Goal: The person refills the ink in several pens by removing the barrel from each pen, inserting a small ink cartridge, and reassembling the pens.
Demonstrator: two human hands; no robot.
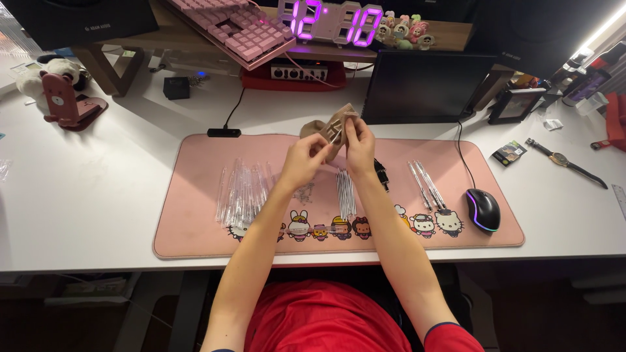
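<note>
Holding a small tan pouch (328, 128) raised above the far edge of the pink mat (195, 221): left hand (304, 160) pinches its lower side, right hand (360, 145) its top, both grips closed. Clear tubes (241, 192) lie sorted left on the bench (85, 195); mouse (483, 209) right.

- Left hand (304, 158): bare, no rings, no watch.
- Right hand (360, 145): bare, likewise unadorned.
- Forearms: uncovered to above the elbow.
- Shirt (326, 319): red, short-sleeved; dark trim edges the sleeve.
</note>
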